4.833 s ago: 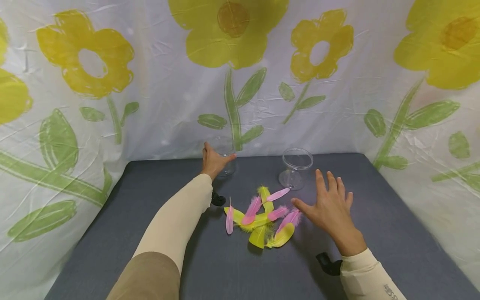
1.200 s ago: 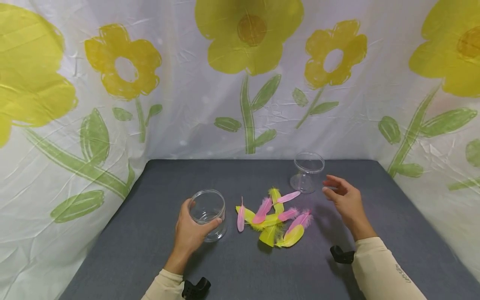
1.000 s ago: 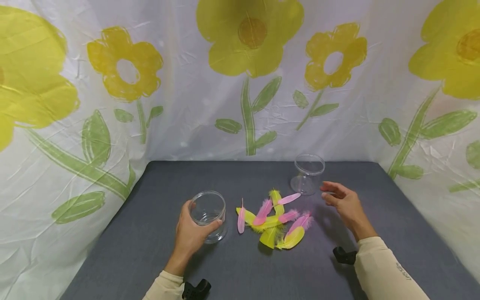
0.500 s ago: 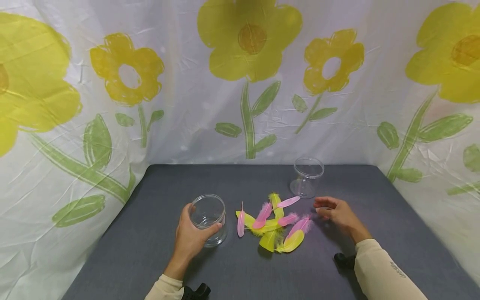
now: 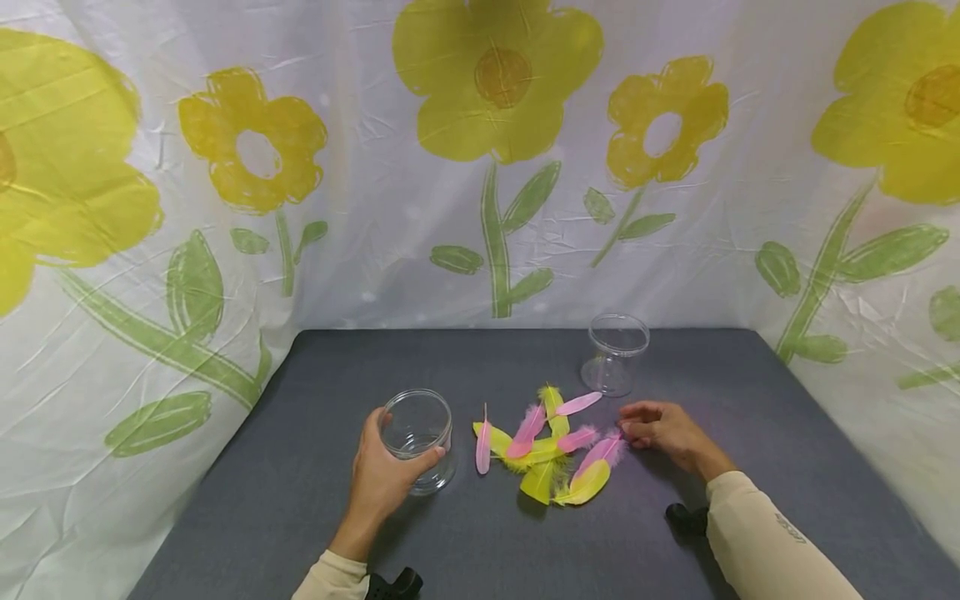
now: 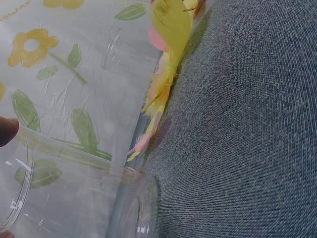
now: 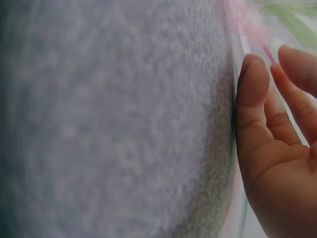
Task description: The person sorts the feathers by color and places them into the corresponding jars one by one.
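My left hand [image 5: 378, 479] grips a clear, wide-mouthed jar [image 5: 416, 425] from its left side, the thumb across the front. The jar stands upright left of a loose pile of feathers; in the left wrist view its clear wall [image 6: 74, 198] shows beside a fingertip. At the pile's right edge my right hand [image 5: 675, 437] pinches the quill of a pink feather [image 5: 602, 452] between thumb and forefinger. That feather's quill [image 7: 268, 52] runs to the fingertips in the right wrist view. A yellow feather [image 5: 583, 483] overlaps its lower end.
A second clear container [image 5: 615, 354], narrower at the waist, stands behind the pile. Several yellow and pink feathers [image 5: 528, 433] lie on the grey cloth-covered table [image 5: 480, 550]. A white curtain [image 5: 360, 208] with printed flowers hangs around the back and sides.
Over the span, my left hand has brought the jar from the back of the table to the near left. My right hand has lowered and moved leftward onto the pink feather's quill.
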### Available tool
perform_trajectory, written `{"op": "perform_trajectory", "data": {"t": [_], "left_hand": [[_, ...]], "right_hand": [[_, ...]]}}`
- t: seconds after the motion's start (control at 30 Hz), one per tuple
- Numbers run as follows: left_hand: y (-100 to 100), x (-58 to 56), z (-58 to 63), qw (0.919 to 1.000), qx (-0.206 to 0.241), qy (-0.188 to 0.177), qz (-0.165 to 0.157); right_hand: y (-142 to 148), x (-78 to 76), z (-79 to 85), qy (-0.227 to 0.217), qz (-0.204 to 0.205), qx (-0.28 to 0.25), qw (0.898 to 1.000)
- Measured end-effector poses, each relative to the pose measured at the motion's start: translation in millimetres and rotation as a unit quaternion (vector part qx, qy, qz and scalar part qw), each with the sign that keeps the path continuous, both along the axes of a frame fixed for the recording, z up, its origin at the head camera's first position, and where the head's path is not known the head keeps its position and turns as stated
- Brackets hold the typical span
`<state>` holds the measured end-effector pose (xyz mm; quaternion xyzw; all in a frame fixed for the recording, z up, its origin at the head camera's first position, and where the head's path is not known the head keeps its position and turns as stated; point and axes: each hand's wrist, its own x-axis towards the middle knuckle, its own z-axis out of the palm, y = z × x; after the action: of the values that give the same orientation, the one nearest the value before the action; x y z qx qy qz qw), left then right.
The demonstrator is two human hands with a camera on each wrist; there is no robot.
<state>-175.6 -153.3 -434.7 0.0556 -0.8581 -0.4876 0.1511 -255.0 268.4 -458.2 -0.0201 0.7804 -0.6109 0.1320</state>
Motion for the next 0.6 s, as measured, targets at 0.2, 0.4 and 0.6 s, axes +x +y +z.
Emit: {"op": "perform_trajectory", "data": {"t": [0.2, 0.4, 0.6], "left_hand": [[-1, -0.3, -2.5, 0.9999, 0.002, 0.012, 0.000], [-1, 0.7, -2.9, 0.9999, 0.002, 0.010, 0.001], [0, -0.3, -1.1, 1.0000, 0.002, 0.000, -0.002]], "right_hand": [[-5, 1.3, -1.4, 0.006, -0.023, 0.011, 1.000], [-2, 2.5, 0.9, 0.029, -0.048, 0.010, 0.998], [7, 2.5, 12.8, 0.078, -0.077, 0.037, 0.993]]}}
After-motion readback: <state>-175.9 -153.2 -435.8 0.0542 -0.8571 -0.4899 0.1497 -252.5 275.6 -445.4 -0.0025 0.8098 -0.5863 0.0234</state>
